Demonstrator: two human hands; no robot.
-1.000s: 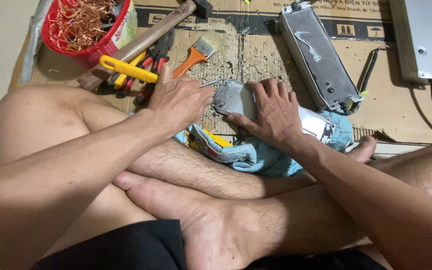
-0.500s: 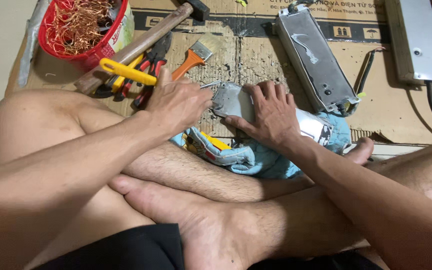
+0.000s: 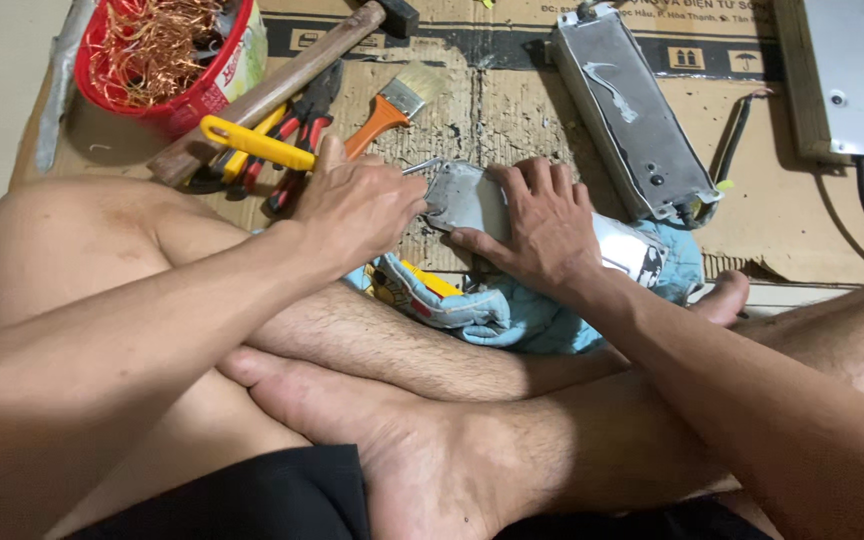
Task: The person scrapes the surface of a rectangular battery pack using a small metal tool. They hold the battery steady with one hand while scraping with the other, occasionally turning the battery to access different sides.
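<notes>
on the blue cloth (image 3: 512, 320) over the cardboard floor mat (image 3: 492, 110), right hand (image 3: 542, 225) lies flat, pinning the grey metal casing (image 3: 467, 200), while left hand (image 3: 357, 205) clenches a thin metal tool (image 3: 422, 166) at its edge; best pried with steady downward pressure.

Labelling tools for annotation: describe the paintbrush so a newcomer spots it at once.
Start at the red basket of copper wire, top left on the cardboard. Right of it, past the hammer and pliers, lies the paintbrush: the only orange-handled tool with pale bristles.

Left hand (image 3: 357, 205) is curled in a fist; right hand (image 3: 542, 225) lies flat, fingers spread.
</notes>
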